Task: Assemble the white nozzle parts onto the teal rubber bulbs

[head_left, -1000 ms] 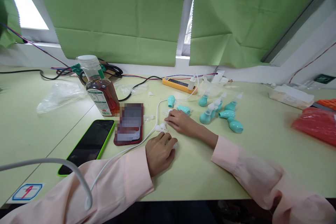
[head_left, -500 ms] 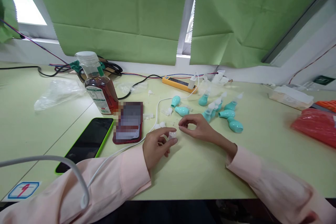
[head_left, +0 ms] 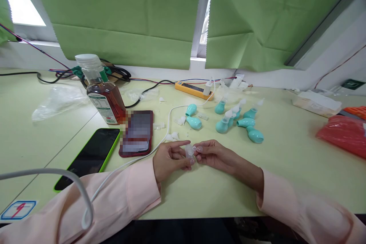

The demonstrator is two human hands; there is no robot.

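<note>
My left hand [head_left: 173, 159] holds a small clear plastic piece [head_left: 189, 151] between thumb and fingers, over the table near its front edge. Close beside it on the right, my right hand [head_left: 213, 155] pinches a tiny clear ring-like part [head_left: 197, 148] in its fingertips. The two parts are very near each other; whether they touch I cannot tell. Beyond the hands lie two loose teal bulbs [head_left: 194, 122] and white plastic bits [head_left: 172, 136]. Farther right, several teal bulbs [head_left: 221, 126] stand with clear tips fitted, and others lie on their sides [head_left: 255, 135].
On the left are a green-cased phone [head_left: 90, 156], a red-cased phone [head_left: 137, 133] and a bottle of brown liquid [head_left: 105, 101]. A white cable [head_left: 168, 120] runs from a yellow power strip [head_left: 193, 90] past my left hand. Red packaging [head_left: 343, 133] lies far right.
My right hand has moved down beside my left hand, and a tiny clear part now shows in its fingers. The piece in my left hand is more upright and more visible.
</note>
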